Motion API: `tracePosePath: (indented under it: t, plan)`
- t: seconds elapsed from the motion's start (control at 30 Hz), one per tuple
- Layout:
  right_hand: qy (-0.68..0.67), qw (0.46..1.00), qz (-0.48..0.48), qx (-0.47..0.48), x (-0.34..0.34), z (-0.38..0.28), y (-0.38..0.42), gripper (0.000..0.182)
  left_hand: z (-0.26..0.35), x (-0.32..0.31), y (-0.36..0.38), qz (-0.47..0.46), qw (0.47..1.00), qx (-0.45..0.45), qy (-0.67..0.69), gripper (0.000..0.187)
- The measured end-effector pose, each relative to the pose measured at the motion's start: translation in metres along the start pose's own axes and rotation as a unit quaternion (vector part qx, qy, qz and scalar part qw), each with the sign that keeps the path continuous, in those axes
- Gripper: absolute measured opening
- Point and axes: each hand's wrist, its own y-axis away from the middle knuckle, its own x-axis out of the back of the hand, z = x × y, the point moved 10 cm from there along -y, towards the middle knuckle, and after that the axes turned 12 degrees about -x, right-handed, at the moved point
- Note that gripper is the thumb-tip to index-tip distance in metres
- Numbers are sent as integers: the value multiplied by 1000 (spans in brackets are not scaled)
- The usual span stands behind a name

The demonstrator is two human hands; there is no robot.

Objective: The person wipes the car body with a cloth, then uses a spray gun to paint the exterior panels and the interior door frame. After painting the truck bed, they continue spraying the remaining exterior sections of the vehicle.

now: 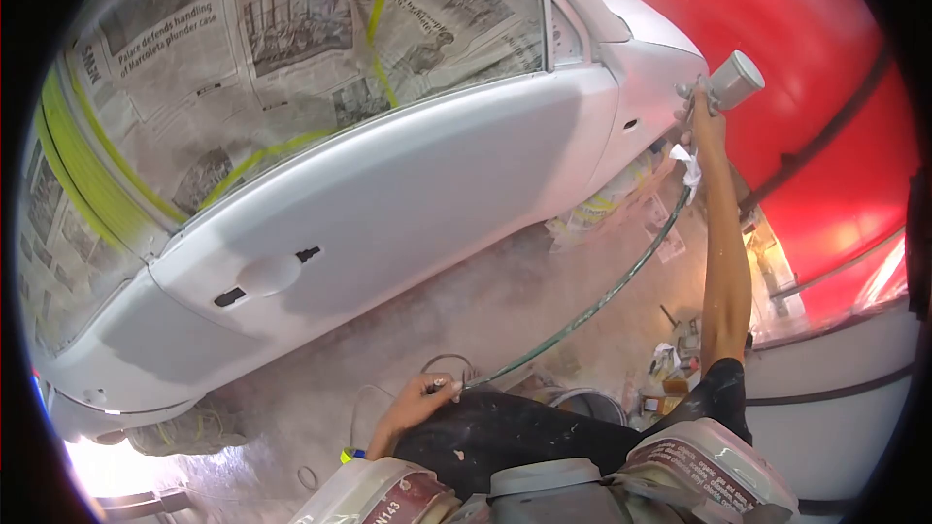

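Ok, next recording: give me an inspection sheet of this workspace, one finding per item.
Surface: floor looks dusty or hazy, with paper lying on it in places.
Job's things: pale car body with greyer patches; windows covered by newspaper and yellow-green tape.
Clutter: bucket and small containers near the person's legs; contents unclear.
Hands: right hand holds a spray gun; left hand holds the hose.
Cables: green hose runs between the hands, white cloth near its gun end.
Surroundings: large red surface beyond the right arm.
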Motion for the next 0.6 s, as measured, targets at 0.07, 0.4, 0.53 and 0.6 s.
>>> tracePosePath:
  t: [0.07, 0.4, 0.53, 0.6]
  plan:
    - [28, 999, -23, 6, -15, -6, 29, 59, -1, 3, 11, -13, 1000, 16, -10, 38]
    - [44, 959, -281, -16, -170, -84, 256, 57, -59, 40, 94, -78, 997, 20, 6, 29]
    - [34, 931, -362, -38, -249, -110, 360, 49, -80, 64, 136, -64, 997, 38, 18, 26]
    - [42, 922, -384, -35, -283, -120, 401, 51, -101, 75, 156, -61, 996, 67, 1, 26]
